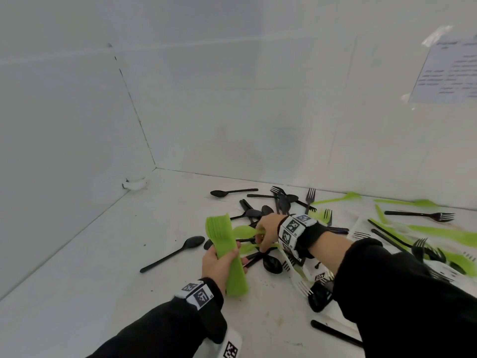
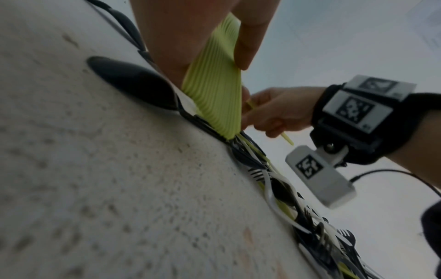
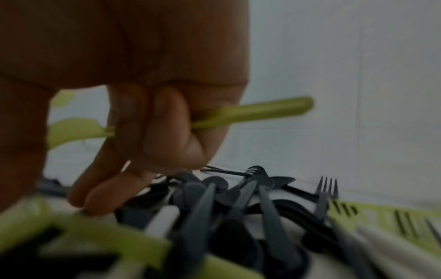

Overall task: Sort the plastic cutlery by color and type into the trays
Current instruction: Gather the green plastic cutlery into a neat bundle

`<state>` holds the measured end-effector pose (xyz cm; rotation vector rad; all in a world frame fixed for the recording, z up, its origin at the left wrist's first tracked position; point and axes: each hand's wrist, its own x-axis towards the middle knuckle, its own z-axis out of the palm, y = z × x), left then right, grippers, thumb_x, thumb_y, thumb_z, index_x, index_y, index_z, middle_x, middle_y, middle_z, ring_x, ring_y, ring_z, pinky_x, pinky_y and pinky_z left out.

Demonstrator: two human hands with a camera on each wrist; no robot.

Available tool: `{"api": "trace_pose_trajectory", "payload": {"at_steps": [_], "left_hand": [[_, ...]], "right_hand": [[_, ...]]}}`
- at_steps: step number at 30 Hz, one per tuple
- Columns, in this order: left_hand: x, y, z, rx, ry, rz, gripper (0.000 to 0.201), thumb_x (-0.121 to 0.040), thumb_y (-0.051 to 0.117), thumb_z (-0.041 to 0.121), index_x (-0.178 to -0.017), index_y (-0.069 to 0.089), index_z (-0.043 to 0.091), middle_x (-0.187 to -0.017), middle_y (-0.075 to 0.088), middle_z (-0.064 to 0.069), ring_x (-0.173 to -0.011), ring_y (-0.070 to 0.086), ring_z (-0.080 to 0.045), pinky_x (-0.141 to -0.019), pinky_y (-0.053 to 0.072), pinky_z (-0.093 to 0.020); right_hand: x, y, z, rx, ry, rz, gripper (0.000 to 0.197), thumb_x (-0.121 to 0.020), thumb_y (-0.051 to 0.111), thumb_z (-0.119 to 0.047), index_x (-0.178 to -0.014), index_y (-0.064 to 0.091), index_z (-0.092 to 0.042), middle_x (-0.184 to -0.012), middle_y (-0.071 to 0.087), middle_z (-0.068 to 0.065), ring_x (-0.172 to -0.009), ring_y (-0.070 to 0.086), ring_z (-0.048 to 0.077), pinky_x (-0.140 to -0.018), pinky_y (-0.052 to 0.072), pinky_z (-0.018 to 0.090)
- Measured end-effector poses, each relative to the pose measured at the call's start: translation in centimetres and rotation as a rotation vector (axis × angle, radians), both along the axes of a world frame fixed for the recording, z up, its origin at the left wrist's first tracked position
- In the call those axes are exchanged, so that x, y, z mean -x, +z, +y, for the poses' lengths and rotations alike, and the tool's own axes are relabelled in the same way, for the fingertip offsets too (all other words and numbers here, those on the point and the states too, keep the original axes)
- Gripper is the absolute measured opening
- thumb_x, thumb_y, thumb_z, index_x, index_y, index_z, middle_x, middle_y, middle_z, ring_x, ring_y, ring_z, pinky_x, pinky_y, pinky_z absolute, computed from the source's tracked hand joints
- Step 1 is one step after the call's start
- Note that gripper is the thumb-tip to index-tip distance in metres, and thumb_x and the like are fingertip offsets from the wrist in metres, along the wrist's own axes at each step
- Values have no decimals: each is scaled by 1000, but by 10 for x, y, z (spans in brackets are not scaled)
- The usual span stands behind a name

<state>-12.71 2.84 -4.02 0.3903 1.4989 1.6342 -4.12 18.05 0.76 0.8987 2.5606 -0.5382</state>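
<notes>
Gripping a nested stack of green spoons (image 1: 227, 251), the left hand (image 1: 219, 264) has its fingers wrapped round the handles, with the bowls fanned upward toward 12 o'clock. The right hand (image 1: 267, 235), at 2 o'clock from the left, is closed round the handle of a single green spoon (image 1: 245, 230) whose bowl points at the stack; the right wrist view shows the handle passing between the curled fingers (image 3: 167, 122). Both hands hang over the white counter (image 1: 103, 267). A mixed pile of black, green and white cutlery (image 1: 284, 202) lies scattered from 12 to 4 o'clock. One black spoon (image 1: 175, 253) lies apart at 9 o'clock. No tray can be made out.
</notes>
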Motion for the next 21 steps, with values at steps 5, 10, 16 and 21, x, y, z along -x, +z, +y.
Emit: {"api": "trace_pose_trajectory", "payload": {"at_steps": [5, 10, 16, 21], "left_hand": [[-6, 3, -5, -21, 2, -13, 11, -88, 55, -6, -88, 59, 4, -76, 63, -11, -54, 61, -24, -48, 54, -32], [-13, 0, -4, -19, 2, -26, 8, -87, 56, -6, -93, 59, -1, -75, 61, -14, -47, 63, -20, -46, 54, -32], [-36, 3, 1, -36, -76, -33, 6, -89, 57, 1, -94, 57, 4, -84, 62, -14, -60, 61, -28, -45, 54, -32], [-53, -4, 7, 8, -126, 48, 24, -87, 60, 6, -112, 60, 4, -95, 65, -17, -83, 62, -32, -80, 54, -45]], "right_hand": [[-7, -14, -27, -49, -9, 62, 24, -82, 67, -22, -102, 65, -11, -102, 64, 6, -87, 58, 21, -78, 49, 28], [-26, 0, -37, 11, -225, 223, 36, -93, 49, -24, -123, 52, -3, -121, 56, 15, -113, 52, 27, -88, 41, 29], [-48, 1, -65, 70, -474, 626, 33, -96, 31, -6, -111, 58, 5, -84, 53, 16, -72, 53, 29, -68, 49, 31], [-55, -13, -97, 98, -545, 699, 24, -93, 41, -5, -84, 63, -7, -85, 55, 12, -82, 51, 21, -72, 38, 25]]}}
